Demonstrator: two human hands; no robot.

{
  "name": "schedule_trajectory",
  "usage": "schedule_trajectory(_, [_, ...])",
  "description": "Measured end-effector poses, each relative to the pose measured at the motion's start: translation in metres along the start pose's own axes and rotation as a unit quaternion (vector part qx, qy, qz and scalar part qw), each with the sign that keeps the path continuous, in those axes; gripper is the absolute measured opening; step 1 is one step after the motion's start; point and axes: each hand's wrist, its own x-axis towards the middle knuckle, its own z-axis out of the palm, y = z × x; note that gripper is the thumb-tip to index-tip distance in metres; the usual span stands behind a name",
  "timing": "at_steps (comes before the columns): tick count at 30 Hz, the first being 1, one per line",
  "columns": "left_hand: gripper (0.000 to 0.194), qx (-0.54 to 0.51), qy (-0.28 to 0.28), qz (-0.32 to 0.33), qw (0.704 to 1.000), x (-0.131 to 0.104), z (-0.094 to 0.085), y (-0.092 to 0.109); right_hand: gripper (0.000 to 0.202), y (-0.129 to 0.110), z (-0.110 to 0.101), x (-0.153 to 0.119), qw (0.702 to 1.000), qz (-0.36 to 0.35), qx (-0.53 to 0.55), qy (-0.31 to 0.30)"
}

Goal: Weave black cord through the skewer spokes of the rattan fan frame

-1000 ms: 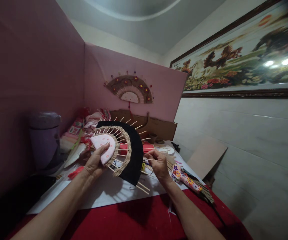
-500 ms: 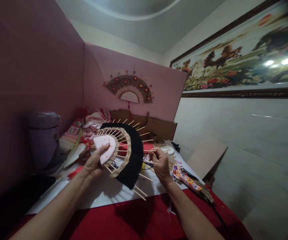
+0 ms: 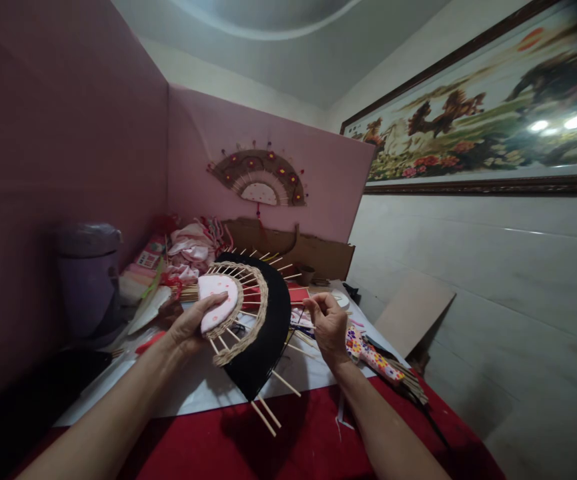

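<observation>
A fan-shaped piece [image 3: 273, 307] of thin wooden sticks, with a black outer band, a braided tan cord and a pink dotted half-round centre, is held above the table. My left hand [image 3: 195, 323] grips it at the pink centre [image 3: 218, 303], thumb on top. Right of the black band, my right hand [image 3: 327, 320] is closed in a pinch near the stick tips. A dark thread runs from its fingertips down towards the band's edge. Stick ends stick out past the black band, the lowest ones over the red cloth.
A finished fan [image 3: 261, 177] hangs on the pink panel. Pink fabric [image 3: 191, 247], a lidded purple container [image 3: 88, 287] and a cardboard strip [image 3: 328, 257] stand behind. A flowered object [image 3: 378, 360] lies right, on white sheet and red cloth [image 3: 193, 447].
The fan-shaped piece has turned slightly clockwise and its lower end has swung down and left. My right hand has moved a little up and right, and the dark thread now stretches from its fingers.
</observation>
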Motion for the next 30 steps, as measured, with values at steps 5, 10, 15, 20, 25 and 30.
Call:
schedule_trajectory(5, [0.011,0.017,-0.002,-0.019,1.0,0.0,-0.002,0.003,0.032,0.0,-0.006,0.008,1.0,0.004,0.025,0.018])
schedule_trajectory(10, [0.011,0.036,-0.011,-0.029,0.999,0.002,-0.007,0.007,0.041,0.004,-0.007,0.016,0.986,0.09,0.143,-0.013])
schedule_trajectory(15, [0.011,0.02,-0.019,-0.036,0.999,-0.001,-0.005,0.008,0.044,0.006,-0.004,0.013,0.956,0.159,0.246,-0.026])
schedule_trajectory(20, [0.013,-0.018,-0.025,-0.01,0.999,-0.004,-0.001,0.009,0.043,0.003,-0.004,0.01,0.924,0.181,0.328,-0.075])
schedule_trajectory(25, [0.012,-0.04,-0.027,-0.001,0.999,-0.007,0.001,0.011,0.037,0.005,-0.005,0.01,0.918,0.197,0.327,-0.112])
schedule_trajectory(30, [0.013,-0.042,-0.012,-0.005,0.999,-0.01,0.005,0.01,0.027,0.002,0.0,0.006,0.92,0.214,0.288,-0.156])
